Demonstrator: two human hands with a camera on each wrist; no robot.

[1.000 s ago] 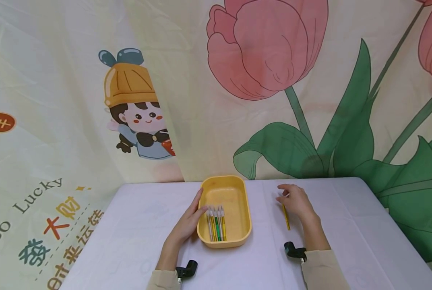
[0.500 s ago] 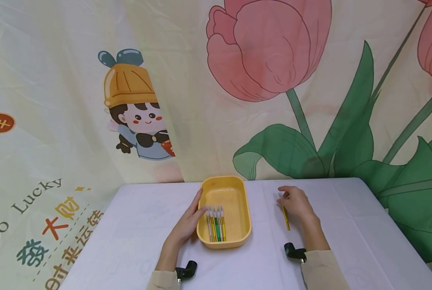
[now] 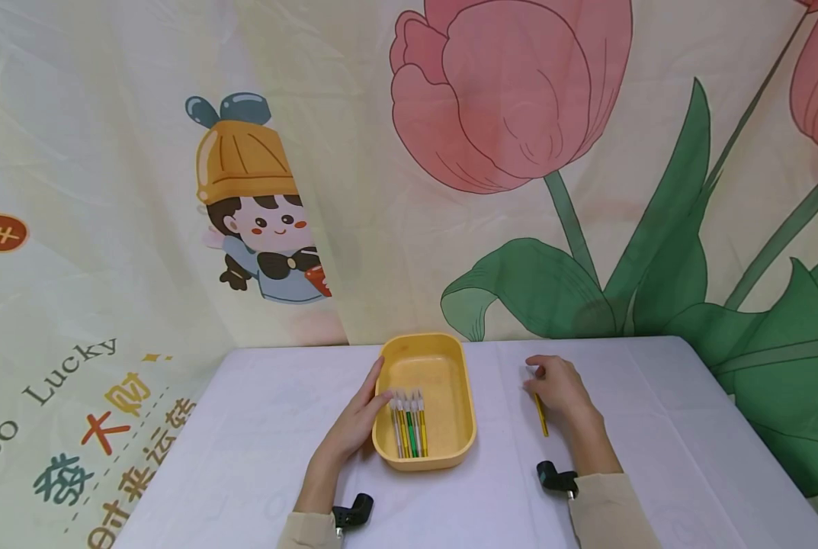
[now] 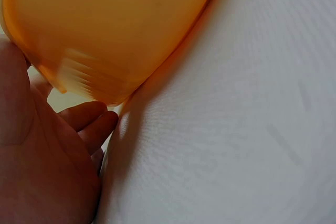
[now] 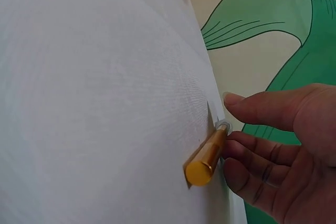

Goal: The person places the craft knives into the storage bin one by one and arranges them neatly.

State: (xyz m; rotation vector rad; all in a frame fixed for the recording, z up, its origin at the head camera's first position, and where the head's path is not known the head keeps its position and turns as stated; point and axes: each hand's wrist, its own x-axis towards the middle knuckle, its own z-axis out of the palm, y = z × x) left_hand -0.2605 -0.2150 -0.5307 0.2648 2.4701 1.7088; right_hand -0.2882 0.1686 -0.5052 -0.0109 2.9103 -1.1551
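Note:
A yellow plastic tray stands on the table in the head view. My left hand holds it by its left side, with the thumb over the rim and the fingers against the outer wall. Several slim pens, yellow, green and silvery with pale tips, lie side by side in it. To the right, one yellow pen lies on the cloth, its far end hidden by my right hand. In the right wrist view the thumb stands apart from this pen, while the other fingers are right beside its clear-tipped end.
A white cloth covers the table. Behind its far edge hangs a backdrop printed with tulips and a cartoon figure. Black wrist cameras sit at both sleeves.
My right hand has shifted very slightly toward me beside the yellow pen, which stays in place. The left hand and the tray have not visibly moved.

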